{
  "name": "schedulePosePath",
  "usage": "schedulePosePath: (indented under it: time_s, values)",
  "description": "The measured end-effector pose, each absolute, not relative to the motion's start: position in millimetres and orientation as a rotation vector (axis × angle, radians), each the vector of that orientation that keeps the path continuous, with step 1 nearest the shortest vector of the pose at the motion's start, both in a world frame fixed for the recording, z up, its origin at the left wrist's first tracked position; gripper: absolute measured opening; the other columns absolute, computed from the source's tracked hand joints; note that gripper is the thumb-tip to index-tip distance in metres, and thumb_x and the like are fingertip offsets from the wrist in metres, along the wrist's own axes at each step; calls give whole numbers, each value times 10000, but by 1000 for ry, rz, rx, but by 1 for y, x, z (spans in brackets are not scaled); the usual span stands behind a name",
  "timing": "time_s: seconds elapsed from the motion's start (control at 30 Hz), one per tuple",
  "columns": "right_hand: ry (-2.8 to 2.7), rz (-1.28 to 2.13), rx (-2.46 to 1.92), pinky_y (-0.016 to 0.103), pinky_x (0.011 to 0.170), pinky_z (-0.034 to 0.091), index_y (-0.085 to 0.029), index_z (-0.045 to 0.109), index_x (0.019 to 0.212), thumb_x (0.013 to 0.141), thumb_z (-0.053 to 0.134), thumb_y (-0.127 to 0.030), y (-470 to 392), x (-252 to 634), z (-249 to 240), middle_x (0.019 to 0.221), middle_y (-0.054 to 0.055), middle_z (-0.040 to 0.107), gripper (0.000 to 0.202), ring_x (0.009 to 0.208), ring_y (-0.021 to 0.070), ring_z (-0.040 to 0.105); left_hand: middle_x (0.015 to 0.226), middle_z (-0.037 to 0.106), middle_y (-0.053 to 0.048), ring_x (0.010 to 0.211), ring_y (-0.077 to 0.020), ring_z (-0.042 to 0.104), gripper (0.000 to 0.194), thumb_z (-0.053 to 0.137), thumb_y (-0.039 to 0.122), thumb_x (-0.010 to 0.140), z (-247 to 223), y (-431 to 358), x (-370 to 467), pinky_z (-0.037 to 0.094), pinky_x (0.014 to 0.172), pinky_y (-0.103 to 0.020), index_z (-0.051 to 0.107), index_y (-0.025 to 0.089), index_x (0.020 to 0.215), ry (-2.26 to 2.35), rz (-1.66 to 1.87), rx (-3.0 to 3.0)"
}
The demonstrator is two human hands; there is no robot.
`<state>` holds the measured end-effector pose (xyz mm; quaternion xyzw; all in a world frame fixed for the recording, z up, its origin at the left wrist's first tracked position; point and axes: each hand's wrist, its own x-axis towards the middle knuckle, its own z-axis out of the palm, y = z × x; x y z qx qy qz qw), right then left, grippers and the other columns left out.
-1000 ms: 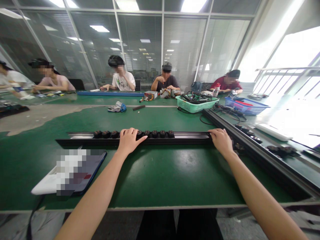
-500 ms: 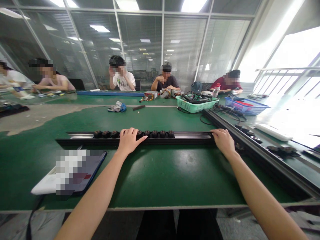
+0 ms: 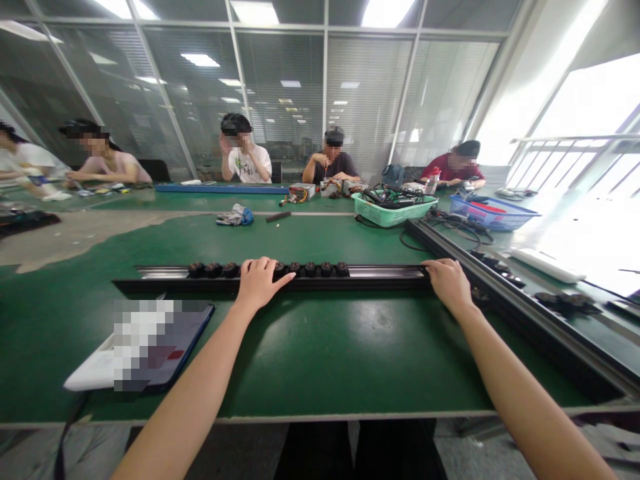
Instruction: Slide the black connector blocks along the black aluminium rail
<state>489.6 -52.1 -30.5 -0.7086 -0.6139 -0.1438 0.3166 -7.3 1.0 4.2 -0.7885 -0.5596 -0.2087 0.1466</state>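
Note:
A long black rail (image 3: 330, 284) with a silver channel lies crosswise on the green table (image 3: 320, 347). Several round black parts (image 3: 325, 269) sit in a row along its middle. My left hand (image 3: 259, 280) is closed over the rail among these parts, thumb pointing right along the near side. At the rail's right end, my right hand (image 3: 447, 280) pinches the end with thumb and fingers. Just beyond that hand, a second long black rail (image 3: 530, 313) runs diagonally from the back to the right front.
A phone (image 3: 193, 333) and a white device (image 3: 95, 367) lie at the near left. Farther back are gloves (image 3: 235, 215), a green basket (image 3: 390, 212) of cables and a blue basket (image 3: 493, 212). Several people sit along the far side. More black parts (image 3: 565, 301) lie right.

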Motion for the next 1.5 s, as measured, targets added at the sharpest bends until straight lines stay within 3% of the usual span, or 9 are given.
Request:
schedulePosePath:
  time_s: [0.17,0.4,0.53,0.73,1.0,1.5]
  values:
    - [-1627,-400,-1868,568,1174,331,-240,791,1110,981,425,-279,-50,495,-33,1026,104,679,391,1055,261,602,1220,663,-163,1154,-347,565,742,308,783,955,5,1,-7,317,1080,-495,687,199,1213,-1622,-592,-2271]
    - [-1646,-396,-1912,557,1170,331,-235,784,1144,994,399,-259,-49,496,-34,1082,120,684,414,1065,266,600,1218,662,-177,1160,-347,567,777,300,781,960,4,1,-7,320,1080,-494,683,155,1216,-1605,-585,-2262]
    - [-1647,-404,-1923,544,1144,348,-240,781,1151,997,397,-264,-50,495,-33,1065,119,678,415,1063,269,584,1224,666,-166,1160,-343,571,755,301,781,960,2,2,-7,318,1084,-493,685,183,1218,-1609,-586,-2253]
    - [-1626,-510,-1948,486,1038,405,-243,795,1114,969,482,-399,-54,493,-28,1042,131,645,379,1075,294,526,1224,665,-175,1178,-346,566,769,302,781,961,2,3,-7,319,1088,-494,682,162,1215,-1596,-587,-2255]
    - [-1669,-492,-2012,530,1110,318,-222,771,1172,988,404,-319,-53,493,-26,934,109,687,422,987,264,575,1216,664,-175,1161,-345,568,766,311,776,960,2,3,-7,317,1090,-496,687,157,1209,-1602,-591,-2259]
    - [-1639,-440,-2057,517,1160,288,-232,768,1184,1002,443,-303,-53,496,-26,993,115,713,380,1000,245,594,1207,665,-170,1150,-344,567,751,306,778,957,2,4,-7,327,1072,-493,691,183,1204,-1602,-586,-2256]
